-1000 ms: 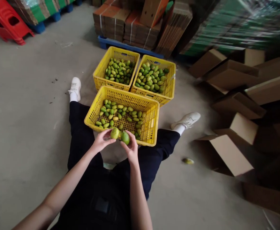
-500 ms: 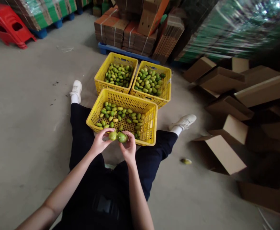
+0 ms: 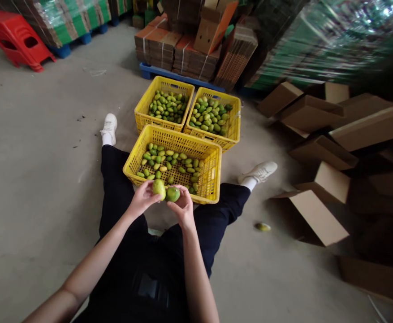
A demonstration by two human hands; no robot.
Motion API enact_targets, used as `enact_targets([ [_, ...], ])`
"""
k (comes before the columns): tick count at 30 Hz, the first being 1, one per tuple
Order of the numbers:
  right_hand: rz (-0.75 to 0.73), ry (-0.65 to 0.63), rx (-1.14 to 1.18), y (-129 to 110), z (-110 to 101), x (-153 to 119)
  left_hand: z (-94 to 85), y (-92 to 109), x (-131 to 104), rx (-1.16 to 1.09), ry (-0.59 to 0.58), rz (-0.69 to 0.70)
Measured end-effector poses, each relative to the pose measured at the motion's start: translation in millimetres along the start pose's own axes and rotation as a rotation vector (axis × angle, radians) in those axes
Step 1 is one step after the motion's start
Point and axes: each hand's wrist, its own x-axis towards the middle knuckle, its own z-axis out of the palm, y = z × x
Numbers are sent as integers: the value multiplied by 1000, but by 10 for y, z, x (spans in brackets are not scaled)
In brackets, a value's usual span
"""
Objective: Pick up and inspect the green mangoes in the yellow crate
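My left hand [image 3: 144, 196] is closed on a yellow-green fruit [image 3: 159, 189]. Close beside it, my right hand [image 3: 183, 207] grips a darker green fruit [image 3: 172, 194]. Both hands are over the near edge of the front yellow crate [image 3: 213, 179], which holds a loose layer of green and yellowish fruits [image 3: 163, 168], with its slotted floor partly showing. Behind it stand two more yellow crates, the left one [image 3: 142, 110] and the right one [image 3: 234, 117], each with many green fruits inside.
Outstretched legs with white shoes [image 3: 258, 172] flank the crates. One fruit [image 3: 262, 226] lies on the floor at right, near open cardboard boxes [image 3: 313, 215]. Flattened cartons [image 3: 189, 58] sit on a blue pallet behind. A red stool [image 3: 16, 40] stands far left.
The fruit in my left hand has been turned and raised slightly, showing a larger yellow-green side. My right hand still holds its fruit. The view has shifted slightly.
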Motion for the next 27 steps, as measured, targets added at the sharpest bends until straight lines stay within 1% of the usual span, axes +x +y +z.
enact_targets([
  [3,128,2,64,2,38,-12,5,27,7,-141,-13,-83],
  [7,261,90,162,63,114,5,7,61,15,-213,-50,-161],
  [10,314,153,230,106,144,27,6,54,23,-228,-57,-188],
  [14,338,175,278,116,130,31,-14,13,26,-248,-80,-211],
  [16,326,169,260,103,97,28,-37,1,17,-257,-100,-210],
  [18,279,158,221,80,48,32,-64,-1,4,-252,-111,-176],
  [21,158,122,107,32,-36,52,-92,-4,-9,-170,-107,-82],
  [24,27,72,-32,-1,-89,67,-84,-19,-12,-64,-88,30],
  [27,-53,69,-115,19,-106,60,-56,-38,-15,-45,-77,103],
])
